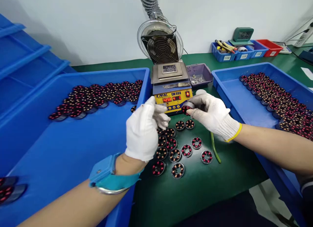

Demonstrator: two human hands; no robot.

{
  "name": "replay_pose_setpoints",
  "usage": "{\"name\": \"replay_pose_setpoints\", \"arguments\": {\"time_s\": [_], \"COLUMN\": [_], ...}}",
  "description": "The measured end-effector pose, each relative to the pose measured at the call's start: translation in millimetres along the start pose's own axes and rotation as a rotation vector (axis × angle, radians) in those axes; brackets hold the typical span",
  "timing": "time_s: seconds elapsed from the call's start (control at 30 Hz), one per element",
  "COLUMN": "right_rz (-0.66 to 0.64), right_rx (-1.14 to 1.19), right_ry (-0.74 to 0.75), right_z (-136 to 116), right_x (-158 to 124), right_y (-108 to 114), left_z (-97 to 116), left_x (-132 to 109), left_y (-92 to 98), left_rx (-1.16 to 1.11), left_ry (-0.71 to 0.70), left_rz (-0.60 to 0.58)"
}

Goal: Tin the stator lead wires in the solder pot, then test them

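My right hand (211,113), in a white knit glove with a yellow cuff edge, grips a round motor stator (187,107) between thumb and fingers, in front of the yellow solder pot (174,98). My left hand (146,127), also white-gloved, hovers just left of it, over the loose stators. Its fingers reach right with gaps between them, and I see nothing in them. Several stators with red or copper windings, among them one stator (178,170), lie on the green table (195,191). A slim green handle (214,148) emerges below my right hand; its upper end is hidden.
Blue trays with many stators flank the work area: a left tray (73,148) and a right tray (227,85). Behind the pot stands a fume fan (161,48). A purple bin (206,70) holds small metal bits. Farther back are small tool boxes (226,57) and a green clock (243,35).
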State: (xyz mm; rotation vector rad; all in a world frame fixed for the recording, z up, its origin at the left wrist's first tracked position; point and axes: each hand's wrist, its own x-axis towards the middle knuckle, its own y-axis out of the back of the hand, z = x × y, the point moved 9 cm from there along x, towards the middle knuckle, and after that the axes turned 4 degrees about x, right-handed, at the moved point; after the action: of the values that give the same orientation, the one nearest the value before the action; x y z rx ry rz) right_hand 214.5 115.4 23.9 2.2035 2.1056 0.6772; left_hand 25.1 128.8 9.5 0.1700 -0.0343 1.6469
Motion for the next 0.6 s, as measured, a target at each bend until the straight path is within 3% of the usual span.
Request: {"name": "replay_pose_setpoints", "arguments": {"time_s": [0.23, 0.37, 0.47, 0.6], "right_rz": [0.007, 0.033, 0.081, 0.100], "right_rx": [-0.105, -0.198, -0.386, -0.793], "right_ry": [0.091, 0.210, 0.301, 0.258], "right_z": [-15, -26, -39, -52], "right_x": [-8, 0, 31, 110], "right_y": [-2, 6, 16, 15], "left_z": [-1, -5, -10, -9], "left_x": [-5, -7, -7, -10], "left_y": [-25.3, -25.5, -28.9, -37.9], "left_rx": [0.245, 0.265, 0.244, 0.338], "left_ry": [-0.016, 0.029, 0.064, 0.001], "left_rz": [-0.219, -0.200, -0.220, -0.313]}}
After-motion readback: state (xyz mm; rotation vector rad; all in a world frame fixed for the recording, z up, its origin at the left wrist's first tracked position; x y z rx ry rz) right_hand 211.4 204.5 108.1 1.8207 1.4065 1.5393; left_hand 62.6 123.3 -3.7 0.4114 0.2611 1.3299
